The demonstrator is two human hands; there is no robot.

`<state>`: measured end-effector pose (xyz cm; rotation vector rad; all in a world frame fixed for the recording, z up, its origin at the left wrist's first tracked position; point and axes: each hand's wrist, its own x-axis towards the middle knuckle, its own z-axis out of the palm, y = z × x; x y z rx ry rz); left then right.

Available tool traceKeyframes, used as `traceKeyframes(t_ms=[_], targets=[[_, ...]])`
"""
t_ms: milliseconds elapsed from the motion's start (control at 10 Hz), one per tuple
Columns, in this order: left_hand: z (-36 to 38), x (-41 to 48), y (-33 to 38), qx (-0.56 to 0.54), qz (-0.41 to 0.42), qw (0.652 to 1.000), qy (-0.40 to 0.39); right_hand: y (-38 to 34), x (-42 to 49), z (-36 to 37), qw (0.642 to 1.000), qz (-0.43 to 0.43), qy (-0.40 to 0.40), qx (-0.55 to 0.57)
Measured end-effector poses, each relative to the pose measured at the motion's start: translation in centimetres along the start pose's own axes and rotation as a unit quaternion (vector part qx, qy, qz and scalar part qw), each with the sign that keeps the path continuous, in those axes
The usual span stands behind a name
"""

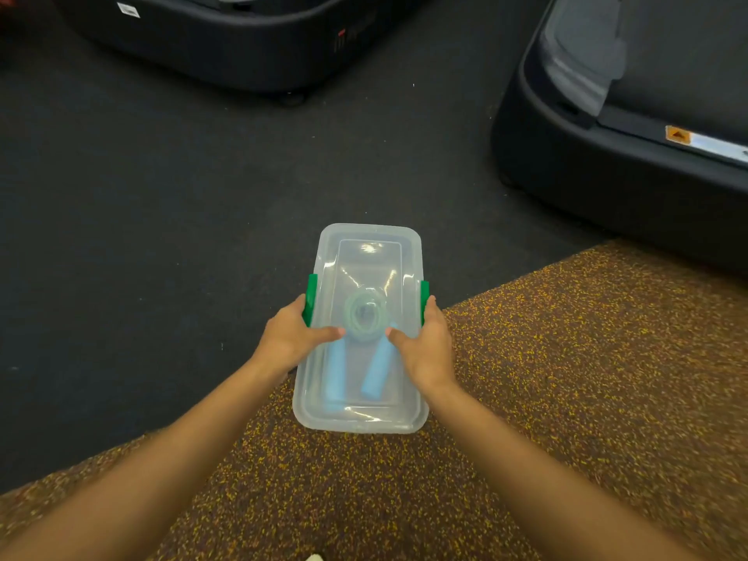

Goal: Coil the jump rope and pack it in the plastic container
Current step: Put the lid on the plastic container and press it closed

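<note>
With the lid already sitting on the plastic container, we look to be at the closing step of this one. Both hands are on the box: the left hand wraps the left edge, thumb flat across the lid and fingers curled down behind the green latch. Mirror image on the other side, the right hand has its thumb on top and its fingers hooked over the right-hand latch. So each hand is clamped on the container's rim, thumbs pressing down.

And inside, clear through the translucent plastic, lies the jump rope: the pale green cord wound into a tight round coil near the middle, the two light blue handles lying side by side and angled back toward the person. Nothing else appears to be in there.

The box itself rests on the floor, straddling the line where the speckled brown mat meets the dark flooring, with the bases of two black exercise machines well apart beyond it.

What's next, by my read? Those green latches need snapping fully home, both sides, with even pressure so the lid seats flat. Whether they are already locked, I can't tell from this angle.
</note>
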<state>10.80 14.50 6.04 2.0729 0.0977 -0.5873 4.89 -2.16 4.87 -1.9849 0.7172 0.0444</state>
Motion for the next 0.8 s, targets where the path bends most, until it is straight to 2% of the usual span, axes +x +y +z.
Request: traceKeyframes(t_ms=[100, 300, 700, 800], targets=[[0.4, -0.1, 0.6, 0.098, 0.004, 0.995, 0.019, 0.1, -0.2, 0.2, 0.999, -0.019, -0.004, -0.036], [0.6, -0.1, 1.2, 0.176, 0.004, 0.984, 0.024, -0.1, -0.5, 0.3, 0.998, -0.032, -0.003, -0.062], [1.6, 0.4, 1.7, 0.197, -0.017, 0.980, -0.004, -0.5, -0.4, 0.2, 0.992, -0.049, -0.013, -0.117], [2.6, -0.5, 2.7, 0.251, 0.057, 0.966, 0.032, -0.9, 0.0, -1.3, 0.983, -0.073, 0.007, -0.170]])
